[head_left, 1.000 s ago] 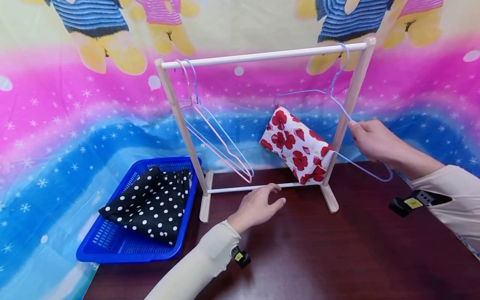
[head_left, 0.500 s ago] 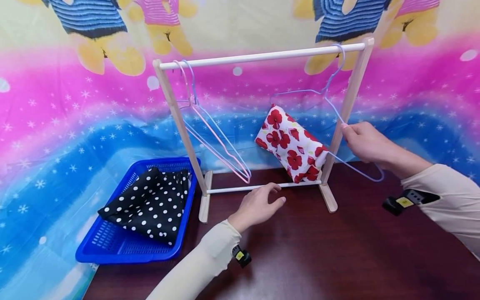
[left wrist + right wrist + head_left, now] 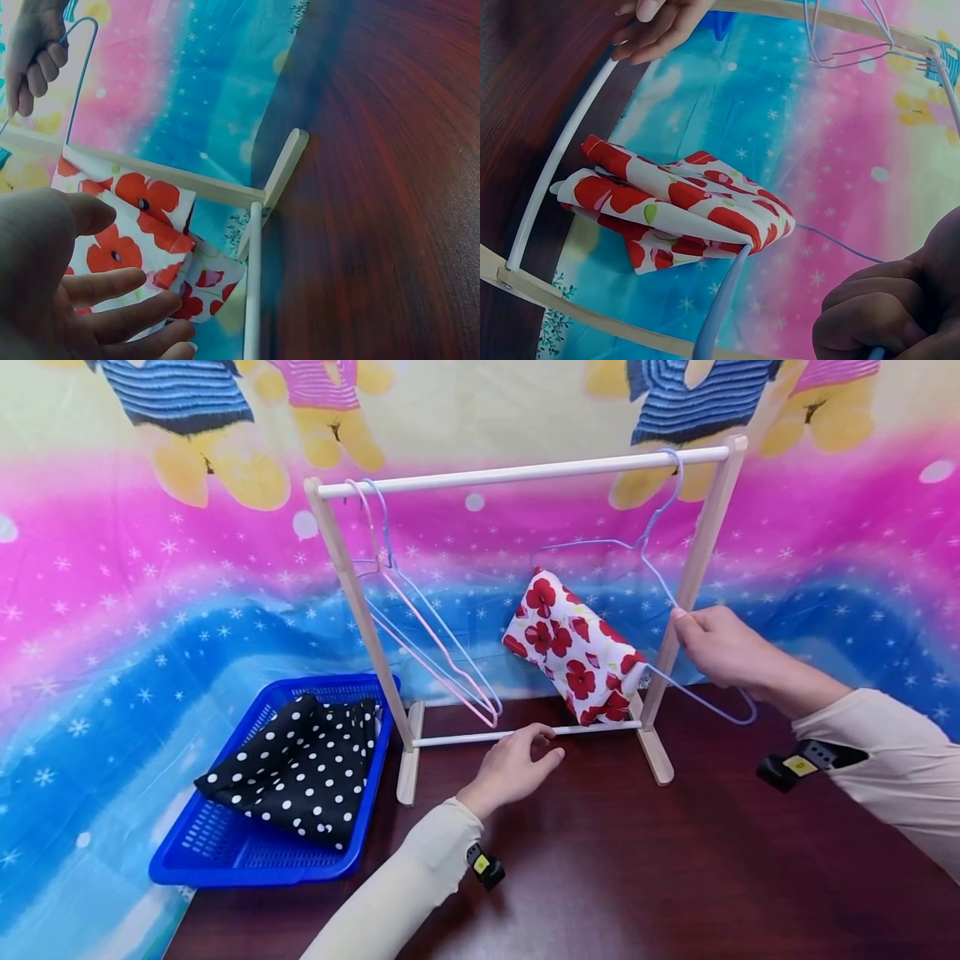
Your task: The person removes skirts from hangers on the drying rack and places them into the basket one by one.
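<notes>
My right hand (image 3: 720,643) grips the side wire of a light purple wire hanger (image 3: 652,556), whose hook sits over the top rail near the right post. Draped over the hanger's lower wire is a folded white cloth with red flowers (image 3: 573,647); in the right wrist view the wire runs out of the fold of this cloth (image 3: 697,206). My left hand (image 3: 517,764) hovers in front of the rack's lower bar, thumb and fingers apart and holding nothing. From the left wrist, its spread fingers (image 3: 124,315) overlap the flowered cloth.
A small wooden rack with a white top rail (image 3: 487,474) stands on the dark red table (image 3: 600,860). Pink and blue hangers (image 3: 442,656) hang at its left end. Left of it, a blue basket (image 3: 255,872) holds a black polka-dot cloth (image 3: 307,777). A printed backdrop hangs behind.
My right hand has moved left, sliding the hanger and its flowered cloth a little way along the rail. The left hand has barely shifted.
</notes>
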The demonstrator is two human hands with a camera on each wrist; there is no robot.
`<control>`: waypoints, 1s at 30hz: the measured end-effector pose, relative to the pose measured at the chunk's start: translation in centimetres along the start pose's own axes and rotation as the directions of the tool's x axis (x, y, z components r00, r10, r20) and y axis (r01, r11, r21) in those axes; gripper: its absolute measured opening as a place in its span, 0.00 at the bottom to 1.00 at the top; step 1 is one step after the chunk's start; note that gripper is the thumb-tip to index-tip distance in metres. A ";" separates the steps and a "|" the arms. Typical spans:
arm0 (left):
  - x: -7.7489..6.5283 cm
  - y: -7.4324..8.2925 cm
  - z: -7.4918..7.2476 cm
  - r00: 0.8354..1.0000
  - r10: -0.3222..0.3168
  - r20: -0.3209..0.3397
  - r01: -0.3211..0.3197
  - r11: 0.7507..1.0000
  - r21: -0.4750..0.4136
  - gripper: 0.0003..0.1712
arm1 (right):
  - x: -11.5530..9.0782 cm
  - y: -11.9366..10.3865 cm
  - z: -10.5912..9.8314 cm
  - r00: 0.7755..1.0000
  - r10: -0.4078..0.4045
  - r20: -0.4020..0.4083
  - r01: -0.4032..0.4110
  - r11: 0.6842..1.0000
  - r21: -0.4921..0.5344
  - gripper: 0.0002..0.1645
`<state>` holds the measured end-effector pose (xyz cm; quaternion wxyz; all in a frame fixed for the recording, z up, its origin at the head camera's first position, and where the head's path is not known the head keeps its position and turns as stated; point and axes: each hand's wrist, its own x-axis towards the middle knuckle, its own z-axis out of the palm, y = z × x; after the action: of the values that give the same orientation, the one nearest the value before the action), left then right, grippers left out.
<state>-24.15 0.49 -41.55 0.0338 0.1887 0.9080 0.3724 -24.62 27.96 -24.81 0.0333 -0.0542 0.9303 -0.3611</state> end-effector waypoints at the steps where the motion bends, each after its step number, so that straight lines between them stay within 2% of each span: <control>1: 0.1 -0.1 0.0 1.000 -0.001 -0.005 0.001 1.000 -0.007 0.24 | 0.0 -0.1 0.0 1.000 0.000 0.003 0.000 1.000 0.003 0.32; 6: 0.7 -1.0 0.3 0.999 -0.007 -0.036 0.005 0.999 -0.043 0.22 | -0.1 -0.3 0.2 1.000 -0.011 0.004 0.011 1.000 0.005 0.32; 11: 1.1 -1.8 0.5 0.999 -0.028 -0.036 0.023 0.990 -0.142 0.20 | 0.0 -0.5 0.4 1.000 -0.012 -0.003 0.012 1.000 -0.014 0.31; 20: 1.8 -2.7 0.8 0.997 -0.072 -0.038 0.057 0.951 -0.303 0.19 | 0.2 -0.7 0.6 1.000 -0.019 0.000 0.019 1.000 -0.023 0.32; 30: 2.4 -3.7 1.4 0.990 -0.127 -0.053 0.093 0.901 -0.425 0.17 | 0.1 -1.2 0.8 0.998 -0.047 0.031 0.047 0.999 -0.015 0.33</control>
<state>-27.27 -0.11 -44.85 0.0587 0.1103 0.8162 0.5641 -24.52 26.54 -24.58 0.0387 -0.0818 0.9309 -0.3538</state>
